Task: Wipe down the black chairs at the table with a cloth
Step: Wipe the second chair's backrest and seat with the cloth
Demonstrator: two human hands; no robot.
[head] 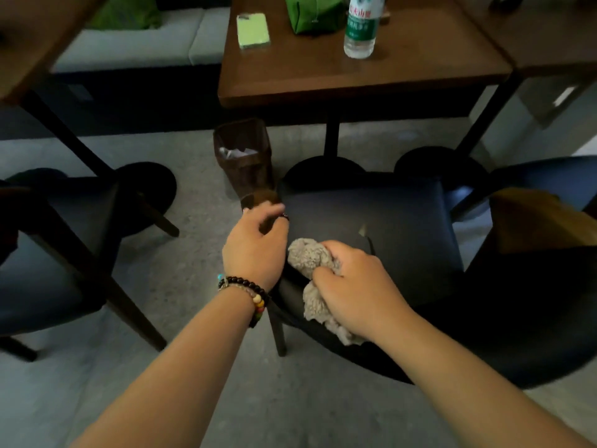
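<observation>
A black padded chair (397, 215) stands in front of me, its seat facing up. My right hand (352, 286) grips a bunched grey fluffy cloth (307, 255) and presses it on the seat's near left part. My left hand (255, 244), with bead bracelets at the wrist, curls round the brown wooden end of the chair's arm (258, 197) at the seat's left edge. A small pale scuff (363, 229) shows on the seat just beyond the cloth.
Another black chair (48, 270) stands at the left and a third (549, 286) at the right. The brown table (323, 79) beyond holds a water bottle (360, 30), a green pouch (313, 14) and a pale green pad (253, 30). A brown wastebasket (244, 156) sits on the grey floor.
</observation>
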